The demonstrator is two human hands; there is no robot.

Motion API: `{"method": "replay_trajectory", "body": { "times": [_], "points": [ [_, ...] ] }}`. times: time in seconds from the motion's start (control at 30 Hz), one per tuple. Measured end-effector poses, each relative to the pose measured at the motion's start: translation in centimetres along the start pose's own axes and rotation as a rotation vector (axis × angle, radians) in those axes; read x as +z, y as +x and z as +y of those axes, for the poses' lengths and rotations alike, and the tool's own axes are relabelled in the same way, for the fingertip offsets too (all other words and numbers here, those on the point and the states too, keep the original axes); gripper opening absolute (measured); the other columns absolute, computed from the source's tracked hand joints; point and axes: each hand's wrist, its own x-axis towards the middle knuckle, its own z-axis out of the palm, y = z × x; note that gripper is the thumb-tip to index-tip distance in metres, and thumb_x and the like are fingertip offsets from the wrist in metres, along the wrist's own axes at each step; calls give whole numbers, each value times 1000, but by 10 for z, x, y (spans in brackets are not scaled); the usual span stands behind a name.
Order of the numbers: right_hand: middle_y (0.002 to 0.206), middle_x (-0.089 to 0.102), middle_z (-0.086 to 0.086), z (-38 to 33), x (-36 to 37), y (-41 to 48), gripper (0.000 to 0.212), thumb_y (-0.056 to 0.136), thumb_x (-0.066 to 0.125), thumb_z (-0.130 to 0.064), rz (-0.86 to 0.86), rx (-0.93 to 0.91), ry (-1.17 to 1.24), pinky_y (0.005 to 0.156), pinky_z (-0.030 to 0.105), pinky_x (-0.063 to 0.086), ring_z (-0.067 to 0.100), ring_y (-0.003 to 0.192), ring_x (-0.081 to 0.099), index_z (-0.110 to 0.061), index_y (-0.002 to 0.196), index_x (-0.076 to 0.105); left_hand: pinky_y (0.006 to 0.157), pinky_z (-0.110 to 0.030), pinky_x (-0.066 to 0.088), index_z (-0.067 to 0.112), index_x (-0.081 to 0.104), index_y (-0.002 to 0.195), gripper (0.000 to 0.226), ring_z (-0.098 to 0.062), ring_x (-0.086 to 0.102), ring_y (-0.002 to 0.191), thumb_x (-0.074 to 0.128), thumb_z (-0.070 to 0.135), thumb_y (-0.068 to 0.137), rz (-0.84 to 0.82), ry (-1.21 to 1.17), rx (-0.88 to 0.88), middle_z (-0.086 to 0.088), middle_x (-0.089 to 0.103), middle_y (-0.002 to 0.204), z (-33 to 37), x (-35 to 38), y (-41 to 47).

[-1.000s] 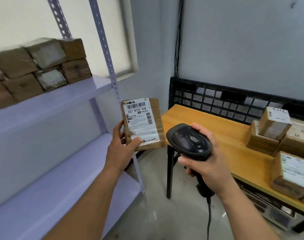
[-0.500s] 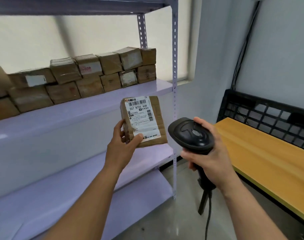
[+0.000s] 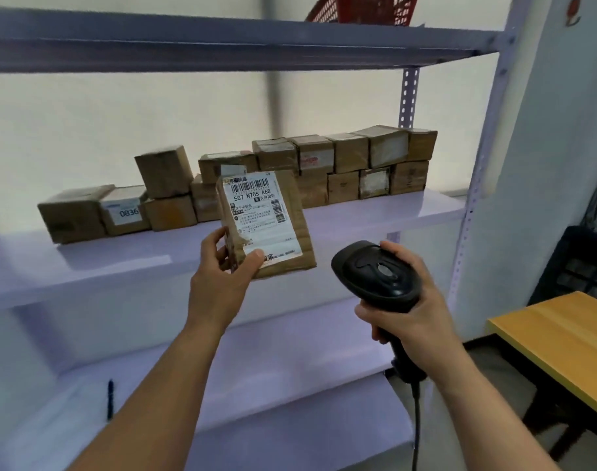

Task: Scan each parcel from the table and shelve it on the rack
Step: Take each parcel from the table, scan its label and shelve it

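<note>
While the left hand is pinching the parcel near the rack, fingers curled; the right hand is gripping the scanner.

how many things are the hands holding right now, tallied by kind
labelled parcel: 1, gripped by the left hand
barcode scanner: 1, gripped by the right hand
total: 2
</note>
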Motion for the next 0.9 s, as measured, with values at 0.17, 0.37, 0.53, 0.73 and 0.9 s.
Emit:
{"method": "replay_trajectory", "body": {
  "times": [0.17, 0.37, 0.53, 0.73, 0.9],
  "points": [
    [122, 59, 1, 0, 71, 34, 84, 70, 79, 9, -53, -17, -2, 52, 32, 55, 24, 57, 64, -46, 127, 51, 85, -28, 41, 36, 41, 136, 57, -4, 58, 95, 69, 38, 86, 140, -4, -8, 10, 60, 116, -18, -78, 47],
    [123, 58, 3, 1, 154, 73, 83, 70, 79, 12, -123, -52, 9, 51, 29, 53, 15, 57, 64, -49, 122, 54, 95, -32, 46, 32, 41, 137, 58, -9, 57, 105, 68, 40, 86, 284, -20, -6, 14, 56, 118, -38, -168, 119],
    [123, 58, -3, 9, 203, 98, 85, 70, 79, 12, -134, -86, -2, 52, 30, 53, 16, 60, 65, -50, 122, 54, 93, -42, 53, 32, 47, 131, 60, -18, 62, 104, 66, 53, 78, 310, -8, -54, 4, 60, 115, -49, -220, 196],
    [119, 58, -13, 24, 235, 120, 86, 69, 81, 10, -95, -74, -5, 54, 32, 55, 27, 67, 66, -49, 125, 53, 89, -45, 54, 24, 49, 130, 74, -24, 63, 100, 61, 63, 68, 188, 48, -162, -1, 62, 116, -51, -237, 268],
    [125, 55, -9, 29, 251, 132, 87, 68, 82, 9, -62, -73, -29, 55, 31, 56, 23, 73, 66, -51, 124, 53, 90, -43, 53, 17, 51, 127, 65, -29, 60, 106, 56, 57, 76, 127, 99, -156, -7, 60, 122, -59, -227, 308]
  ]
}}
